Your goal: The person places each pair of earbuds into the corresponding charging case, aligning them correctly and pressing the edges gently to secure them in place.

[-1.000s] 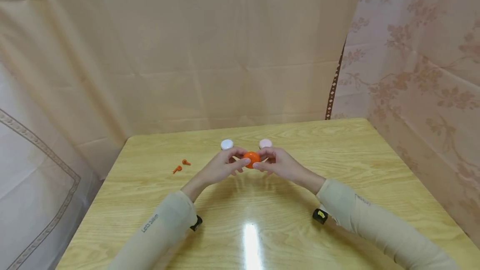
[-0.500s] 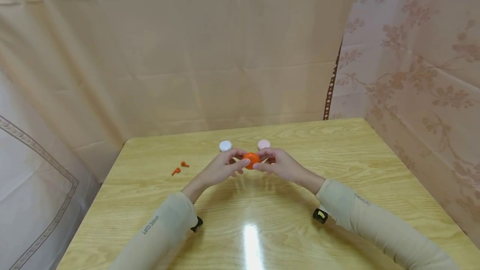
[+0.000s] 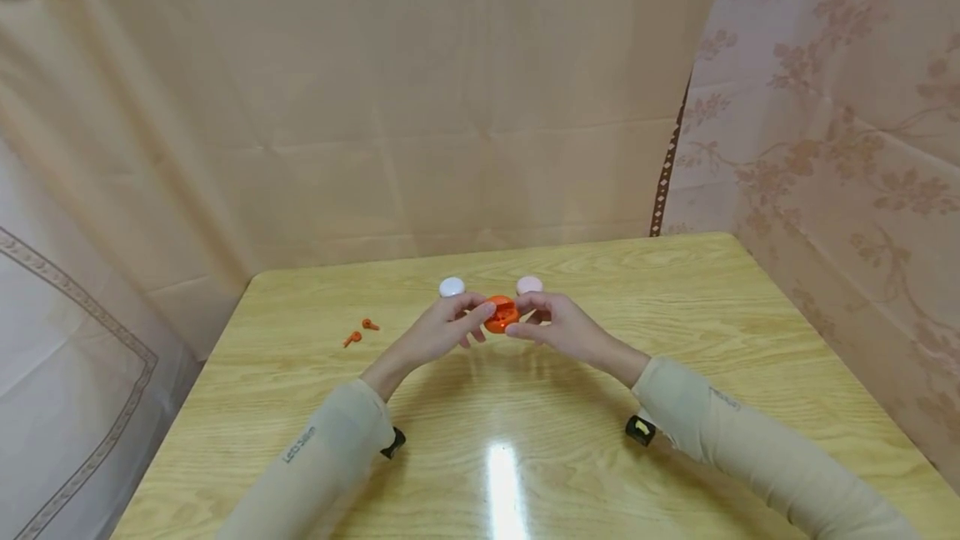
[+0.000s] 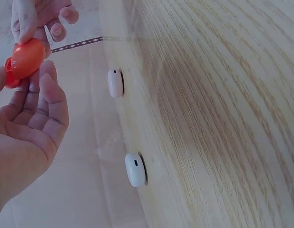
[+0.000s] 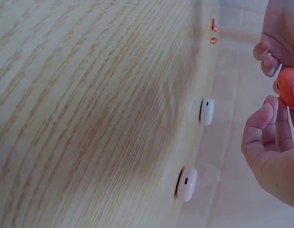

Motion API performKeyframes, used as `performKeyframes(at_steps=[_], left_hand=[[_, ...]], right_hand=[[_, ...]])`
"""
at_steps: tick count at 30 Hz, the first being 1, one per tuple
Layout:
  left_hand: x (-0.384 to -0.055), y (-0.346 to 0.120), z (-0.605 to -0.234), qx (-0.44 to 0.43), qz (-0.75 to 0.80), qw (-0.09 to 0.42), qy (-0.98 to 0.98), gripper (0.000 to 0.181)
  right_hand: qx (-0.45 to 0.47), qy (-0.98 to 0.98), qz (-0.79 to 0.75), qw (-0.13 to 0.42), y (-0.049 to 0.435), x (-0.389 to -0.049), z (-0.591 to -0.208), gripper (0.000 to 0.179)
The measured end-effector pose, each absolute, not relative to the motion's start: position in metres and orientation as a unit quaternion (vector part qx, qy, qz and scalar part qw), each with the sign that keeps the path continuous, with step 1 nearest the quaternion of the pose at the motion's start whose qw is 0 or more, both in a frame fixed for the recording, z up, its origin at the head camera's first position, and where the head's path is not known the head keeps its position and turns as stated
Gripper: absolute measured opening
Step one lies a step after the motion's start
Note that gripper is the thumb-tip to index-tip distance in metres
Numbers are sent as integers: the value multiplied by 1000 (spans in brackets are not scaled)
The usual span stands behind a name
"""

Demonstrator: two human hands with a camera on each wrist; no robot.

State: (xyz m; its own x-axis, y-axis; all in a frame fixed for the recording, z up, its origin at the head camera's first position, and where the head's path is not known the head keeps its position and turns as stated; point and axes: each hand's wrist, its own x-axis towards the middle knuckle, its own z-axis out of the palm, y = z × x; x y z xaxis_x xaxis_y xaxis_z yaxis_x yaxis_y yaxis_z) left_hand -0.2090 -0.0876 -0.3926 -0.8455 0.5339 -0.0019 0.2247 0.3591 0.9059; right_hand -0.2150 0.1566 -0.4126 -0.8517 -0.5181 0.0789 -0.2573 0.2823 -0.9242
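A: How gripped?

B: Pinching from two sides, with left hand [image 3: 431,334] at one edge and right hand [image 3: 567,330] at the other. Bent at the fingers in both, thumbs toward the near side.

A: Pinching what?

B: Holding up an orange case [image 3: 498,326] between the fingertips, clear of the table [image 3: 225,432], with its lid [image 3: 505,302] raised and its hollowed inside showing. Left thumb near the lid.

A: And past the left hand?

B: Just beyond it on the tabletop, a white case [image 3: 452,285]. Out to its left, well apart, two orange earbuds [image 3: 353,337] lying near each other.

A: Past the right?

B: Just beyond it, a pink case [image 3: 529,283], also resting on the tabletop.

A: Back from the wrists?

B: Beige sleeves [image 3: 322,440], with black devices [image 3: 640,431] under the cuffs.

A: Farthest out?

B: Beyond both hands, a beige curtain [image 3: 337,107]; off to their right, a flowered one.
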Motion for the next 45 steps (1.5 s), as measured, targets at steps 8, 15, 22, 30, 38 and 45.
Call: performKeyframes(at_steps=[8,15,22,30,38,45], left_hand=[[-209,-88,-394,223,526,152,806,39],[-210,-90,-399,216,521,151,812,42],[-209,-92,-399,211,520,151,814,47],[-207,-94,-397,221,540,146,799,43],[-208,-91,-398,224,552,135,792,43],[-207,-89,-393,223,554,118,793,41]], right_hand=[[-243,781,-561,127,157,-215,-414,31],[-235,769,-577,143,158,-213,-415,32],[-227,761,-587,156,157,-214,-417,34],[-205,752,-603,171,157,-211,-412,37],[-192,742,-617,180,156,-211,-414,36],[-201,734,-615,206,156,-209,-410,36]])
